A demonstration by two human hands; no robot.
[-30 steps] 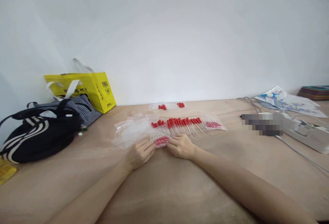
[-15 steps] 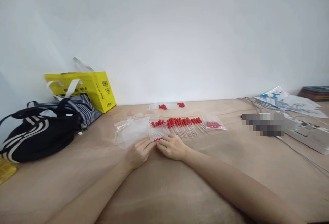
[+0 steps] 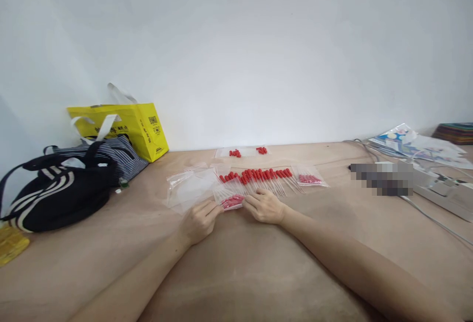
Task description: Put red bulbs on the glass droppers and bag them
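A clear plastic bag (image 3: 232, 202) holding red-tipped sticks lies at the table's middle, its near edge toward me. My left hand (image 3: 201, 219) pinches its near left corner, fingers closed. At the near right corner my right hand (image 3: 265, 207) also pinches the bag. Just beyond it is a row of loose droppers with red bulbs (image 3: 258, 175) and thin pale stems. Flat clear bags (image 3: 190, 186) lie to the left of the held one. Right of the row rests another filled bag (image 3: 309, 178) with red ends inside.
Farther back, red bulbs (image 3: 235, 154) lie on clear plastic by the wall. At left stand a black bag (image 3: 59, 194), a striped bag (image 3: 131, 157) and a yellow bag (image 3: 153, 137). A white power strip (image 3: 443, 191), cables and printed papers (image 3: 421, 144) are at right.
My right hand has slid right along the bag's near edge, uncovering the red ends inside. My left hand stays at the left corner. The view has shifted slightly.
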